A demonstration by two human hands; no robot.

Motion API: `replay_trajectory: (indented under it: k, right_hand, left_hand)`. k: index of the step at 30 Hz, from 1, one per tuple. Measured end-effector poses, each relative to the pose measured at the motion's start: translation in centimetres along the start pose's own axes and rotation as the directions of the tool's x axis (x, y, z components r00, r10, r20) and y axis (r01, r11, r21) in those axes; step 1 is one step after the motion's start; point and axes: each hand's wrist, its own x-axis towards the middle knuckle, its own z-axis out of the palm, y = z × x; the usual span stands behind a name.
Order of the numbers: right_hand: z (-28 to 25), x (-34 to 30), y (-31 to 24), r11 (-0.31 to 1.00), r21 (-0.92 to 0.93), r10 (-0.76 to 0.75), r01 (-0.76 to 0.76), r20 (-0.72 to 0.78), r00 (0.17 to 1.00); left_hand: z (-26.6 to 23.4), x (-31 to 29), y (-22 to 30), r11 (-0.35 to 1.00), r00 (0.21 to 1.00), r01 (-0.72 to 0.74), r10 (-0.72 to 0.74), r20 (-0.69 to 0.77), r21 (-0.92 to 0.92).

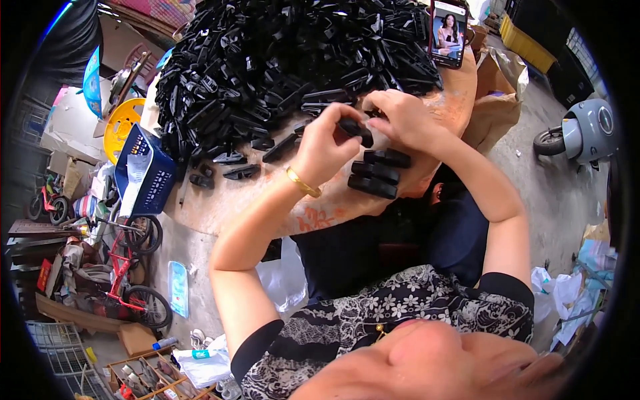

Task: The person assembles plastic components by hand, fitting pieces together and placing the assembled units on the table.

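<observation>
Your left hand [327, 150] and right hand [400, 120] both close their fingers on one small black plastic clip [353, 128], held just above the near edge of the worn orange round table [460, 100]. Keep both thumbs on the ends and press squarely, so the piece does not twist. Three finished black clips [377, 172] lie stacked just near your hands. Beyond, the heap of black plastic parts [280, 60] is too many to count. One phone [448, 32] stands far right.

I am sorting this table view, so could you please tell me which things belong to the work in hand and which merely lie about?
In use: left hand and right hand holding a black plastic part; row of three finished parts; heap of black parts.

Lying about: phone, blue basket, red bicycle, grey scooter.
</observation>
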Motion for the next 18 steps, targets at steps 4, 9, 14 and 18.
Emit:
replay_trajectory:
  k: [4,9,14,18]
  right_hand:
    - [-0.1,-0.6,0.4,0.997,-0.071,-0.005,0.000,-0.063,0.998]
    - [-0.6,-0.9,0.6,0.986,-0.149,-0.076,0.076,0.004,0.997]
    - [-1.7,-0.8,0.0,0.991,-0.098,-0.096,0.092,-0.041,0.995]
    - [-2.3,-1.4,-0.7,0.985,0.109,-0.142,0.134,0.070,0.987]
  left_hand:
    - [0.1,-0.2,-0.1,0.981,0.996,0.053,-0.066,0.063,0.185]
    - [-0.5,-0.5,-0.6,0.764,0.967,-0.254,0.198,0.159,0.593]
    - [-0.2,-0.6,0.0,0.742,0.978,-0.203,0.125,0.165,0.639]
    - [0.0,-1.0,1.0,0.735,0.990,-0.134,0.065,0.127,0.664]
